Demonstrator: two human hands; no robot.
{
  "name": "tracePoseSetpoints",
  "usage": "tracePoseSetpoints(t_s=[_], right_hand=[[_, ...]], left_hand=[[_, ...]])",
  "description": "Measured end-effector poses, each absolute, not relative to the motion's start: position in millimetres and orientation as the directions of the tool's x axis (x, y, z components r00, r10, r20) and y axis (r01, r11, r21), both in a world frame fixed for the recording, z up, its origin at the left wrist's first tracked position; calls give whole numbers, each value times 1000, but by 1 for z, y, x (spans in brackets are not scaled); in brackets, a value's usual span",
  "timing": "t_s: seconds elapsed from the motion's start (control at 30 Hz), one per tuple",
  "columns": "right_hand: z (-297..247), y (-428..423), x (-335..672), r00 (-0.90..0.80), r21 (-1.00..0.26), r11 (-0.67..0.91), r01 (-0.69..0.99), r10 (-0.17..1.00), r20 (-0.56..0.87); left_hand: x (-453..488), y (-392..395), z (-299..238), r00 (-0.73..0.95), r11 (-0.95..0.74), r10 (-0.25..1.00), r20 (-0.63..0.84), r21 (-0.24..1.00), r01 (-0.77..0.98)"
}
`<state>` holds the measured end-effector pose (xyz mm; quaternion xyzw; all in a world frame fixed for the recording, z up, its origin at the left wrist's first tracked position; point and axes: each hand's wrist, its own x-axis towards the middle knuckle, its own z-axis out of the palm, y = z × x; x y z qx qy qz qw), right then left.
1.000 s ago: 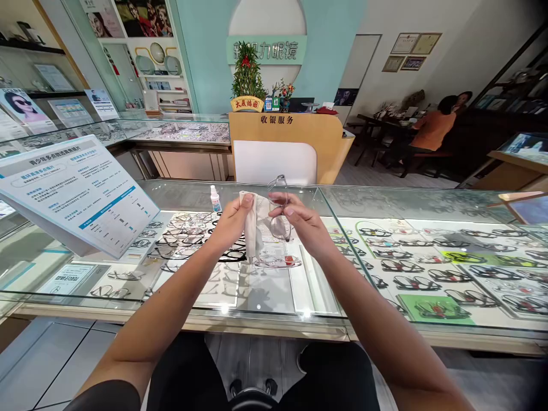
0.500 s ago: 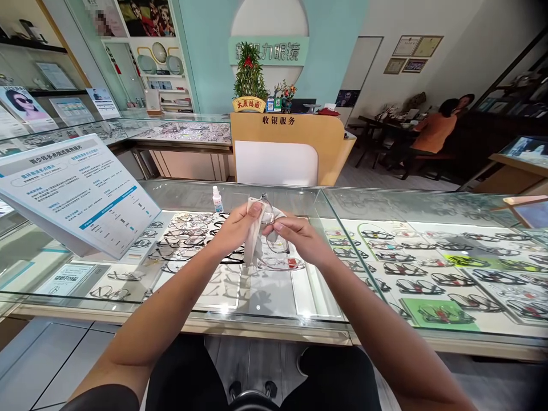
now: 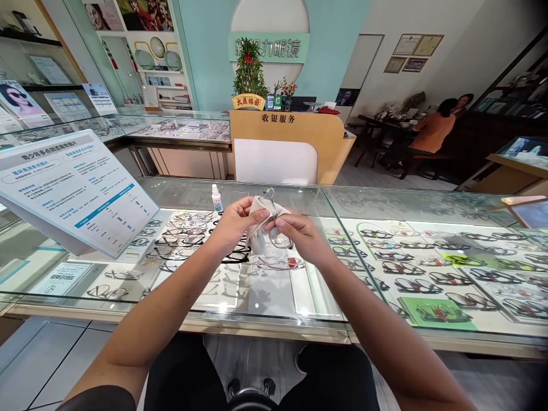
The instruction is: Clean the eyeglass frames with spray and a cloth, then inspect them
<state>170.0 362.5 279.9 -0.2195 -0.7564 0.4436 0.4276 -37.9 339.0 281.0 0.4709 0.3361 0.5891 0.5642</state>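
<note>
My left hand (image 3: 234, 221) is closed on a white cleaning cloth (image 3: 257, 220) and presses it round the upper lens of a pair of clear-framed glasses (image 3: 280, 238). My right hand (image 3: 296, 234) pinches the glasses by the frame just right of the cloth. Both hands are held above the glass display counter (image 3: 274, 297). A second pair of glasses with red tips (image 3: 278, 263) lies on the counter top right below my hands. A small white spray bottle (image 3: 216, 199) stands on the counter just left of my left hand.
A tilted information board (image 3: 72, 188) stands on the counter at the left. Several eyeglass frames lie in the case under the glass. A wooden cashier desk (image 3: 291, 145) with a potted plant (image 3: 249, 77) is behind. A person in an orange top (image 3: 434, 128) sits at the far right.
My hands came together: the cloth in my left hand has closed over the lens, where before it hung beside the glasses. The glasses have dropped a little lower.
</note>
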Motion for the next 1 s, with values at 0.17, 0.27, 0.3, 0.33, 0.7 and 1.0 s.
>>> tracePoseSetpoints(t_s=[0.17,0.27,0.3,0.33,0.7,1.0], right_hand=[[280,364,170,-538,-850,524,-51,703,465],[280,364,170,-547,-848,528,-47,697,464],[279,364,170,-550,-848,528,-49,695,464],[279,364,170,-551,-848,528,-52,693,465],[280,359,168,-635,-855,514,-61,641,431],[281,354,165,-618,-883,466,-61,677,399]], left_hand=[[-39,339,283,138,-170,965,223,934,-315],[-39,337,284,161,-176,959,233,936,-304],[-39,336,284,163,-178,959,233,939,-295],[-39,335,284,162,-181,959,234,941,-286],[-22,320,295,68,-313,940,334,925,-215],[-34,326,287,-29,-382,924,381,921,-77]])
